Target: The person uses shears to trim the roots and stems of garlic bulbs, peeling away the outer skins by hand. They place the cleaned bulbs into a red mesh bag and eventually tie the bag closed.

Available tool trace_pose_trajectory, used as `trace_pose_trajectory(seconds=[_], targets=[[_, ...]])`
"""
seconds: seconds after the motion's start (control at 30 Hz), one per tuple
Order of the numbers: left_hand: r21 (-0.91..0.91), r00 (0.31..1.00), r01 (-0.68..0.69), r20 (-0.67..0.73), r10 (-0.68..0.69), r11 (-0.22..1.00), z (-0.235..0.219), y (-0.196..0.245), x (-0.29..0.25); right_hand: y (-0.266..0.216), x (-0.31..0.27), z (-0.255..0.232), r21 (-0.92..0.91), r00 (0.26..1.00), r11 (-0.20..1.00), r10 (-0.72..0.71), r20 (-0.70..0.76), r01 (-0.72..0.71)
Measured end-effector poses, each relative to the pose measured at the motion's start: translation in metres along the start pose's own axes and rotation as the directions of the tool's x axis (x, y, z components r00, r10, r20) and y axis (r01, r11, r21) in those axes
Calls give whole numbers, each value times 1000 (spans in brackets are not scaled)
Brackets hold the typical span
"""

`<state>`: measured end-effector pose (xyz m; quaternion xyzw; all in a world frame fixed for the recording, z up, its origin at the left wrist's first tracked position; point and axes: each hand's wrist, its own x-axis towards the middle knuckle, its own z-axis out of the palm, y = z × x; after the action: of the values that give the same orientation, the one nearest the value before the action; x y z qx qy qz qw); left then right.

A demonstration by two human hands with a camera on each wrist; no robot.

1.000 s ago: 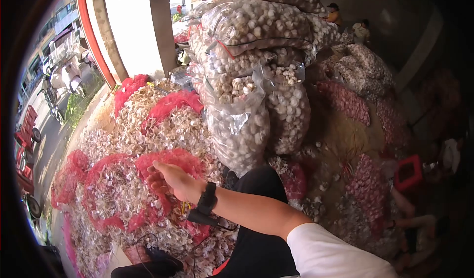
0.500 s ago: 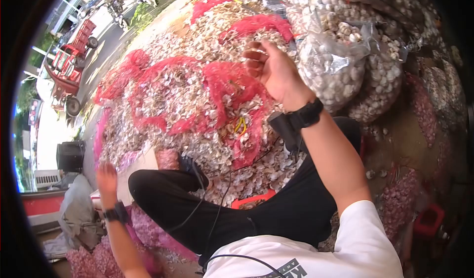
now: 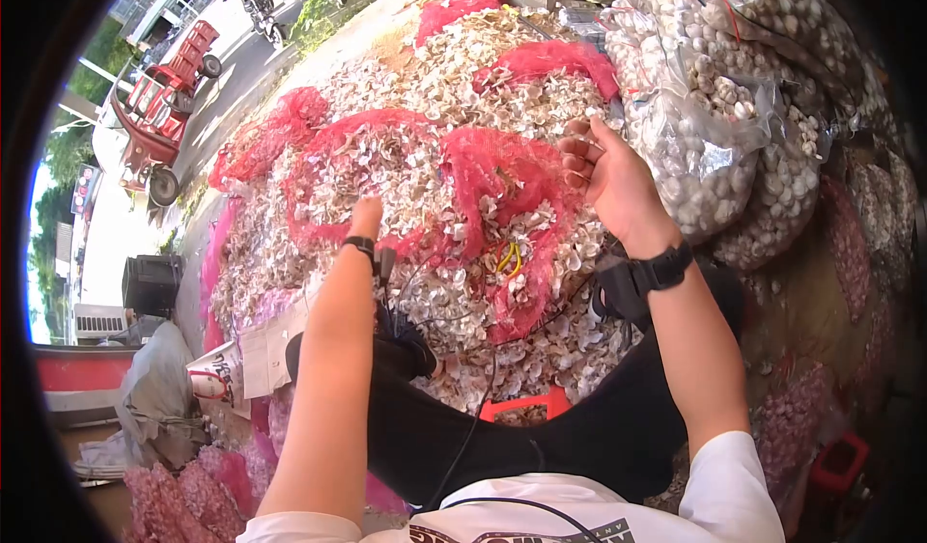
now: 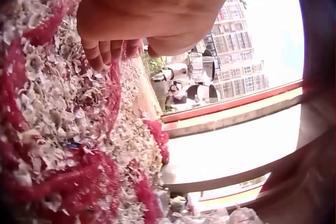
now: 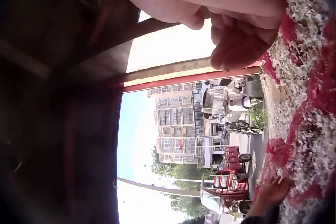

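My left hand (image 3: pixel 366 217) reaches forward over a heap of dry garlic skins (image 3: pixel 415 191) and holds nothing. In the left wrist view its fingers (image 4: pixel 105 50) hang together above the heap. Farther right, my right hand (image 3: pixel 623 186) is raised beside the heap, its loosely curled fingers (image 5: pixel 239 45) empty in the right wrist view. Red mesh netting (image 3: pixel 502 171) lies crumpled over the skins between the two hands. A yellow strip (image 3: pixel 510 258) rests on the netting.
Clear plastic sacks of garlic bulbs (image 3: pixel 676 152) are stacked at the right. A red plastic piece (image 3: pixel 526 405) shows between the knees. Cardboard (image 3: pixel 275 355) and a pink mesh sack (image 3: pixel 183 495) lie at the left. A red three-wheeler (image 3: pixel 159 118) stands on the road.
The view has swung down and left from the sacks to the heap. My left hand has come into view and moved right and forward over the skins. The right hand stays raised.
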<state>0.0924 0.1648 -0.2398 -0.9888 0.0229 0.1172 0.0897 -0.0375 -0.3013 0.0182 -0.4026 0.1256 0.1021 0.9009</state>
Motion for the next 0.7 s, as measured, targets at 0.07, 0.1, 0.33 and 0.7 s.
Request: trace_pose_trajectory(seconds=[0.07,0.1,0.33,0.7], targets=[[-623,969,199,13,-245,757,45,13,-6,-1,-2,4,-1,999,1000,11,33,-11],[-628,975,201,53,-216,752,61,16,-2,-2,-4,10,-37,999,999,18,31,-17],[-669,966,135,253,53,731,56,116,-9,5,11,32,-174,998,983,60,21,-56],[-673,942,123,310,127,729,90,145,-16,18,5,29,-196,993,975,112,30,-104]])
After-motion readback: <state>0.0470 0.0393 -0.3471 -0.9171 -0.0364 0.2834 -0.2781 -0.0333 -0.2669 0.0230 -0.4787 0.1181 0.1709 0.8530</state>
